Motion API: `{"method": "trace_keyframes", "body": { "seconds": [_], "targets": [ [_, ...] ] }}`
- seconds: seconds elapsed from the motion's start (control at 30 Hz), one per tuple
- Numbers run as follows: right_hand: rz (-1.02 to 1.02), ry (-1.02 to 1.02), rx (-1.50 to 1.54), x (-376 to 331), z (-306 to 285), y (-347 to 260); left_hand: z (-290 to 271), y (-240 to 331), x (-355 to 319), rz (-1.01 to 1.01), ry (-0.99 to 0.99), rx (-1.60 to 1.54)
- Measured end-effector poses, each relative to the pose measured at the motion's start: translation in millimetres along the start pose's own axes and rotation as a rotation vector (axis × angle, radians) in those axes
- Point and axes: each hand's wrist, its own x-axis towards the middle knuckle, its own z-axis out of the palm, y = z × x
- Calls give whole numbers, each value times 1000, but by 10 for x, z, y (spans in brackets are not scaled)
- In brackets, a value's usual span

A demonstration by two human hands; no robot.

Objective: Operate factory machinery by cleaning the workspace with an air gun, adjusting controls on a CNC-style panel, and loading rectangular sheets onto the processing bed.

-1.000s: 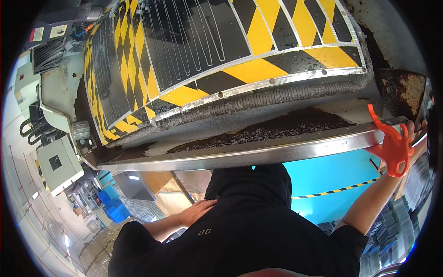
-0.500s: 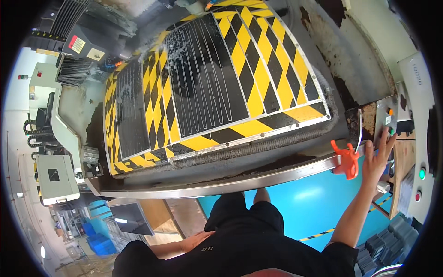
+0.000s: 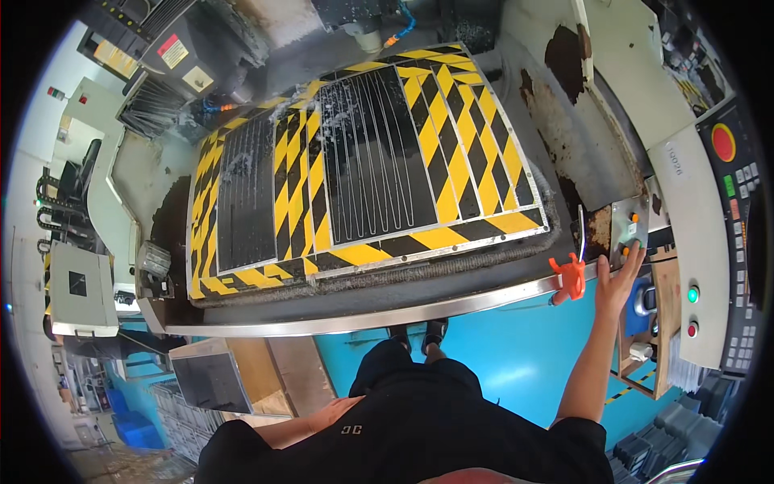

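Observation:
My right hand [image 3: 617, 284] reaches to a small metal switch plate [image 3: 630, 226] at the machine's front right corner. Its fingers are stretched and apart, with one fingertip beside the lower button; whether it presses cannot be made out. Just left of that hand, an orange-red plastic spray gun [image 3: 569, 276] hangs at the front rim. My left hand [image 3: 332, 413] lies against my black shirt at the waist, holding nothing visible; its fingertips are partly hidden. Ahead, a machine bed [image 3: 395, 256] with yellow-black striped tape carries two wet black plates [image 3: 367, 161] cut with long grooves.
A steel front rim [image 3: 363, 321] runs between me and the bed. At right stands a control panel [image 3: 723, 242] with a red emergency button [image 3: 722, 143]. A blue nozzle hose [image 3: 403, 26] hangs over the bed. Wooden shelving [image 3: 666, 323] stands beyond my right arm.
My view has turned, so the bed sits lower and the control panel shows more on the right. My right hand stays by the switch plate; the left stays at my waist.

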Motion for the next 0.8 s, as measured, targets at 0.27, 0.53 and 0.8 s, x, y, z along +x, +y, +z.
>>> {"method": "trace_keyframes", "body": {
  "seconds": [0.27, 0.53, 0.8],
  "targets": [
    [9, 21, 17, -26, 4, -33, -86, 85, -19, 58, 156, 36],
    [-25, -21, -33, -71, 41, 88, -254, 303, -29, -57, 163, 5],
    [-14, 56, 40, -83, 79, 103, -117, 69, 12, 4, 274, -34]
  ]
}}
